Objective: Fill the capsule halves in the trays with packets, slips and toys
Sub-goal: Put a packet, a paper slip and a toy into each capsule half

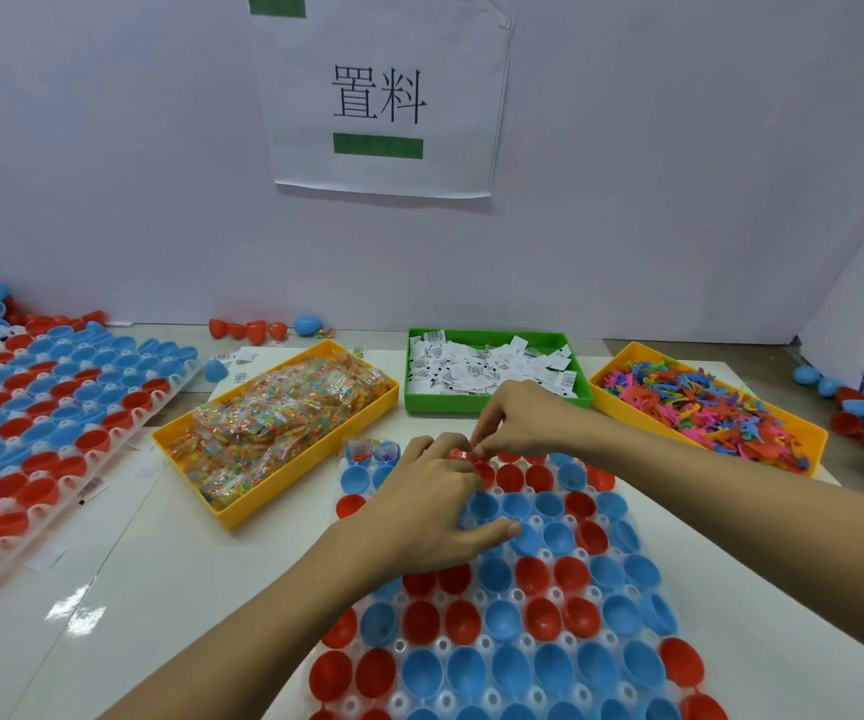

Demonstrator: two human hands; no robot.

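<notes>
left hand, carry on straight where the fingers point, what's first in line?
Probably the right hand: the left hand points up and right over the capsule tray, fingertips nearly touching it. Beyond lies the green slip bin; depth unclear.

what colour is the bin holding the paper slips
Green; the bin with the white slips shows clearly in the head view.

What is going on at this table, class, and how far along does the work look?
A person is filling red and blue capsule halves set in a clear tray. Both hands meet over its far rows: the right hand pinches something small, the left hand rests on the halves. Behind stand a yellow bin of packets, a green bin of slips and a yellow bin of toys. Most near halves look empty.
</notes>
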